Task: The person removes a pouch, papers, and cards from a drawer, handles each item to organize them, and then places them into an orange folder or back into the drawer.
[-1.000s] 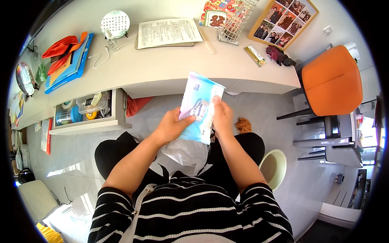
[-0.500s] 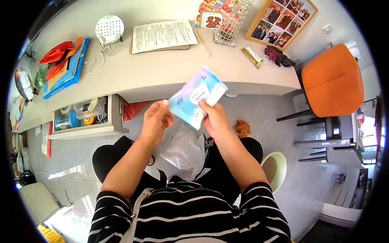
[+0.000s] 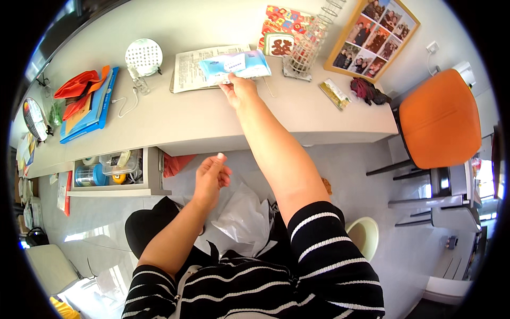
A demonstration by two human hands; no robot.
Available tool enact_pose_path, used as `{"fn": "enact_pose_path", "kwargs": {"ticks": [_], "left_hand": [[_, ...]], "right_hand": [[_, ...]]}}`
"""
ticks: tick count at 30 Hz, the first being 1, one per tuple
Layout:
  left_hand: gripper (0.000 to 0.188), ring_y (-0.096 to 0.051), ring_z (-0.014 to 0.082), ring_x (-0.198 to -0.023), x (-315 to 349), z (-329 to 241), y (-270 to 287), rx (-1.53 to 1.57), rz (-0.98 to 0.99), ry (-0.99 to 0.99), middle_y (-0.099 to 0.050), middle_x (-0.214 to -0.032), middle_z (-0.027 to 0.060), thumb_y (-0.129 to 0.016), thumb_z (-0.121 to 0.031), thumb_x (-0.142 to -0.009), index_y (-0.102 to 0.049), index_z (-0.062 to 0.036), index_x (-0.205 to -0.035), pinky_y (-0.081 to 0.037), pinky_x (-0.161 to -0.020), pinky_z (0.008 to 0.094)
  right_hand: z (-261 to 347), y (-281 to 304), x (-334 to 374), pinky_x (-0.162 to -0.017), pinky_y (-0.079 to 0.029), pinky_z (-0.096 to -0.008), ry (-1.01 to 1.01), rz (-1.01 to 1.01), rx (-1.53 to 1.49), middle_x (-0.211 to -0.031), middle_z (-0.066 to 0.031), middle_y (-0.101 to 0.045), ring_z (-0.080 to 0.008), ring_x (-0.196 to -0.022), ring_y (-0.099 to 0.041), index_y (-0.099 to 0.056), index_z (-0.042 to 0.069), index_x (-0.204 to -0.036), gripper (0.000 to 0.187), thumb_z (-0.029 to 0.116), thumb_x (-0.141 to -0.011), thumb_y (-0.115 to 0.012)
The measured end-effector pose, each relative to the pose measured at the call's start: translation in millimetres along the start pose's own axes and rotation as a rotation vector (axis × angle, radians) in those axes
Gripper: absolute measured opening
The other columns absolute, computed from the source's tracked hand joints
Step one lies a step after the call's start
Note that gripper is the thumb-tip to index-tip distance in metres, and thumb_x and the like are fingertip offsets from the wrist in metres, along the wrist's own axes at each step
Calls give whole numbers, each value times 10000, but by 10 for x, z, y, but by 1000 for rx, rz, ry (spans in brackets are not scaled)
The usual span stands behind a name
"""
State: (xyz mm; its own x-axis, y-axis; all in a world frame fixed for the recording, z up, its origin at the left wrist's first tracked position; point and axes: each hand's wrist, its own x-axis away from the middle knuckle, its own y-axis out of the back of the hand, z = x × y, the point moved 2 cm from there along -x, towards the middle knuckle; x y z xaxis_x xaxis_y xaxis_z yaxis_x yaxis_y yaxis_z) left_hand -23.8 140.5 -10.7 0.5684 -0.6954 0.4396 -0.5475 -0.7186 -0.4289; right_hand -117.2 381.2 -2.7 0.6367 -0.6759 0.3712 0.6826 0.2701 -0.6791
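Observation:
My right hand [image 3: 240, 91] stretches forward over the desk, gripping the near edge of a soft blue-and-pink pack of wipes [image 3: 254, 65] with a pale label. The pack lies in front of a printed booklet [image 3: 186, 74] and partly covers it; whether it touches the booklet I cannot tell. Lower down, my left hand [image 3: 209, 179] hangs in front of the desk edge, thumb up and fingers loosely curled, with nothing in it. Below it, a white plastic bag [image 3: 241, 215] rests between my legs.
An open drawer [image 3: 154, 175] with jars and a clear box juts out at left. Blue folders [image 3: 101, 114] with a red pouch lie above it. On the desk's right stand a wire rack [image 3: 302, 56] and a photo frame [image 3: 332, 69]. A bin [image 3: 366, 236] and an orange chair [image 3: 438, 117] are at right.
My right hand has carried the pack of wipes forward, from above my lap to over the desk near the booklet. My left hand has come off the pack and dropped lower.

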Motion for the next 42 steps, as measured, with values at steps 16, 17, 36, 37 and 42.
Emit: {"fn": "enact_pose_path", "kwargs": {"ticks": [16, 17, 36, 37, 42], "left_hand": [[238, -517, 86, -551, -162, 168, 6, -62, -42, 45, -596, -727, 37, -633, -263, -877, -547, -56, -956, -419, -516, 228], [223, -514, 87, -547, -160, 179, -2, -90, -43, 40, -592, -724, 35, -625, -258, -881, -545, -63, -952, -415, -511, 229], [147, -531, 102, -537, -293, 442, 9, -297, -7, 62, -587, -699, 44, -617, -161, -873, -550, -48, -939, -440, -498, 229], [139, -528, 102, -527, -286, 433, 6, -306, -13, 67, -581, -690, 40, -612, -158, -874, -546, -51, -936, -441, -494, 228], [141, -522, 97, -518, -330, 477, -31, -346, -24, 82, -580, -690, 35, -609, -169, -876, -545, -57, -932, -436, -485, 223]], "right_hand": [[390, 280, 659, -680, -512, -297, -45, 286, 748, -886, -99, -638, -172, -752, -608, -595, 0, -1036, 238, 161, -863, -621], [582, 418, 720, -682, -510, -279, 44, 269, 854, -866, -82, -645, -150, -737, -605, -616, 5, -1016, 224, 164, -859, -631], [2059, 2296, 285, -946, -387, -498, 772, -513, 2126, -1298, -135, -499, -346, -1169, -460, -578, 104, -1170, 355, 286, -866, -555], [2049, 2298, 308, -950, -389, -489, 768, -427, 2107, -1291, -135, -506, -345, -1165, -464, -583, 96, -1158, 333, 260, -871, -547], [1882, 2394, 574, -858, -467, -416, 1185, -217, 2207, -1101, -161, -614, -306, -999, -571, -603, 13, -1041, 255, 114, -816, -537]]}}
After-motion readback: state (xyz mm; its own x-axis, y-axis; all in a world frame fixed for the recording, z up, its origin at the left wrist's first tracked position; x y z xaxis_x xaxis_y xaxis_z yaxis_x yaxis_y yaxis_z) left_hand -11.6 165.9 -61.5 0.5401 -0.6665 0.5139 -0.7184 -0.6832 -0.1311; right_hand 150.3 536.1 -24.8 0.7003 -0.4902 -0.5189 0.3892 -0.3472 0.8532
